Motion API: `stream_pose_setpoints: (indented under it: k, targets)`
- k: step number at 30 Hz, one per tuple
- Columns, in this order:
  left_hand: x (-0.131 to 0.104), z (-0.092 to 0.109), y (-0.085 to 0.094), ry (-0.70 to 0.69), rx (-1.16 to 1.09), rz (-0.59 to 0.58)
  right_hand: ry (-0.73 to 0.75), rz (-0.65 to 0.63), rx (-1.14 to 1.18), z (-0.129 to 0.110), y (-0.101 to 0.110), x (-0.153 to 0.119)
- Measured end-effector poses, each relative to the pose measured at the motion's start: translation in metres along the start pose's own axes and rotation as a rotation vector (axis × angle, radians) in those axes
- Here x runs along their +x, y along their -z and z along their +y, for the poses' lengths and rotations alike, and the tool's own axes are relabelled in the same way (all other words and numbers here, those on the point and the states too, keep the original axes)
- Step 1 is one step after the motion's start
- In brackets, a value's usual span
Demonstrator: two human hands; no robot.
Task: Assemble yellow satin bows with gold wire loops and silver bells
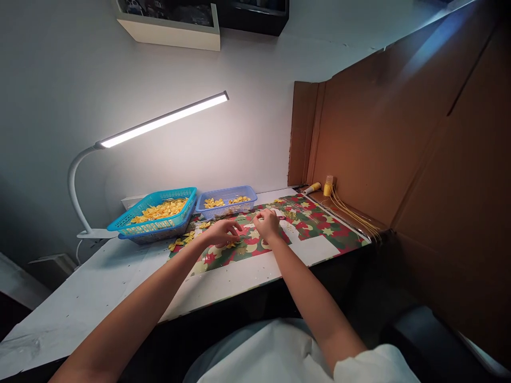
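Note:
My left hand (pixel 223 232) hovers low above a red, green and cream patterned sheet (pixel 255 248). Its fingers are loosely bent and apart, and I see nothing held in them. Close by on its right, my right hand (pixel 266 223) has its fingers pinched together; whatever is between them is too small to make out. Small yellow ribbon bows (pixel 175 244) lie on the sheet to the left of my left hand. Tiny gold-coloured bits (pixel 293 215) are scattered just beyond my right hand, on its right side.
A blue basket (pixel 191 199) heaped with yellow pieces stands at the back left, beside a lilac basket (pixel 205 211) with two small piles. A lit lamp (pixel 165 119) reaches over them. Yellow cords (pixel 353 210) and a small yellow-capped bottle (pixel 328 186) lie near the cardboard wall (pixel 371 138).

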State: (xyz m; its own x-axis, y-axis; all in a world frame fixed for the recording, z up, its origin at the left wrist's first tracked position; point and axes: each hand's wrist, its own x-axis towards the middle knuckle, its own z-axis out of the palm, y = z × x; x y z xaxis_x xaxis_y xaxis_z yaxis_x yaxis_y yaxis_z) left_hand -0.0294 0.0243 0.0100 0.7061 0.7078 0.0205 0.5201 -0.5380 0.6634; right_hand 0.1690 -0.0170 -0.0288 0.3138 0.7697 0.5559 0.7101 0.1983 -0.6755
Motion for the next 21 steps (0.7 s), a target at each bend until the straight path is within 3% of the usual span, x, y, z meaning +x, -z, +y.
stream_pose_setpoints:
  k: [8, 15, 21]
  targets:
    - [0.003, 0.012, 0.005, -0.076, 0.012, 0.097, 0.089, -0.034, 0.081, -0.006, 0.002, -0.002]
    - [0.023, 0.019, -0.009, -0.092, -0.038, 0.082, 0.141, -0.051, 0.145, -0.01, 0.005, -0.004]
    - [0.023, 0.016, -0.004, -0.077, -0.009, 0.102, 0.148, -0.05, 0.172, -0.012, 0.005, -0.004]
